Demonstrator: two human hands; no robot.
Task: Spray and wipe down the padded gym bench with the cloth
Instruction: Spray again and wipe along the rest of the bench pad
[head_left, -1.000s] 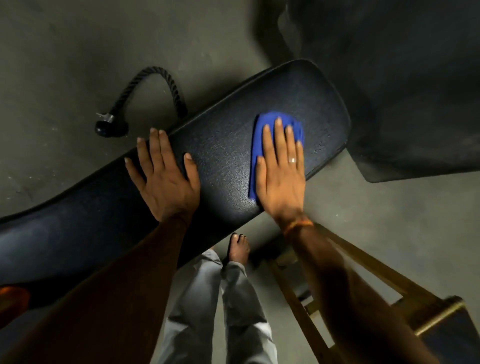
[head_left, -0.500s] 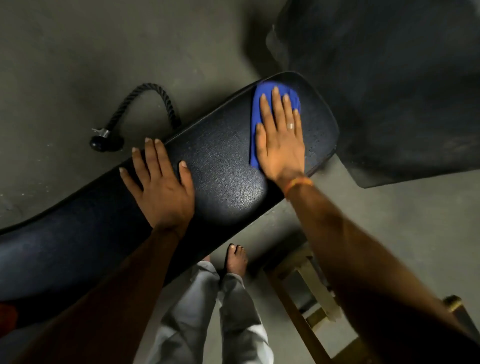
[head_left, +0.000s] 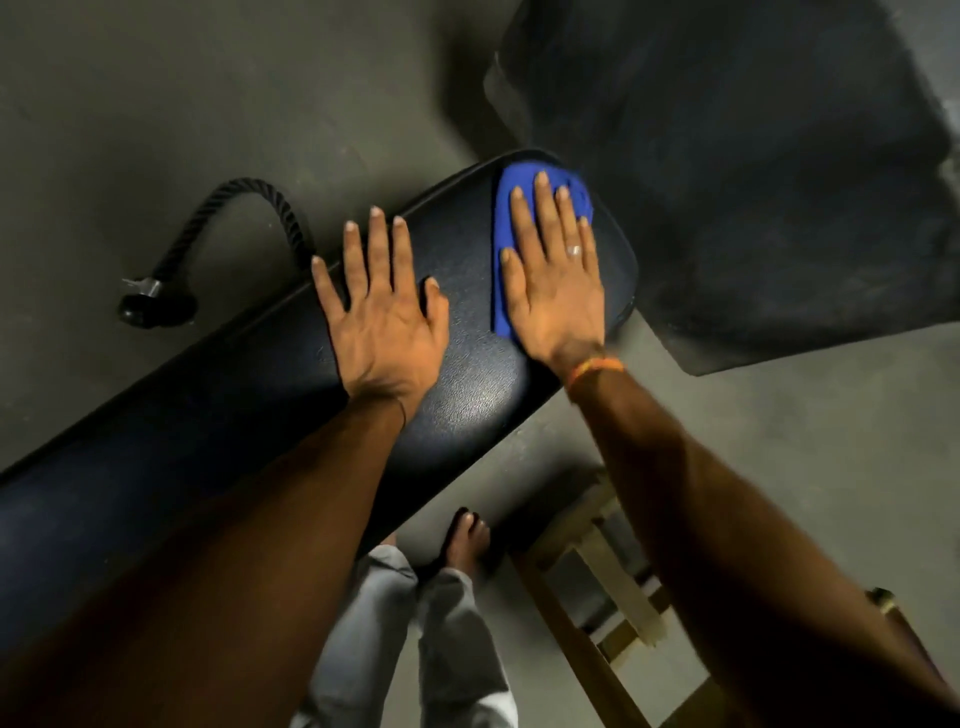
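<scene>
The black padded bench (head_left: 467, 395) runs diagonally from lower left to upper right. A blue cloth (head_left: 506, 234) lies flat on its far right end, close to the rounded tip. My right hand (head_left: 553, 280) presses flat on the cloth, fingers spread and pointing away from me. My left hand (head_left: 382, 306) rests palm down on the bare pad just left of the cloth, fingers apart, holding nothing. No spray bottle is in view.
A black rope attachment (head_left: 218, 244) with a rubber end lies on the concrete floor behind the bench. A dark rubber mat (head_left: 753, 182) covers the floor at upper right. A wooden frame (head_left: 597, 587) stands at lower right beside my bare foot (head_left: 467, 535).
My right hand slid the cloth from the middle of the pad toward its far rounded end. My left hand moved right along the pad, closer to the cloth.
</scene>
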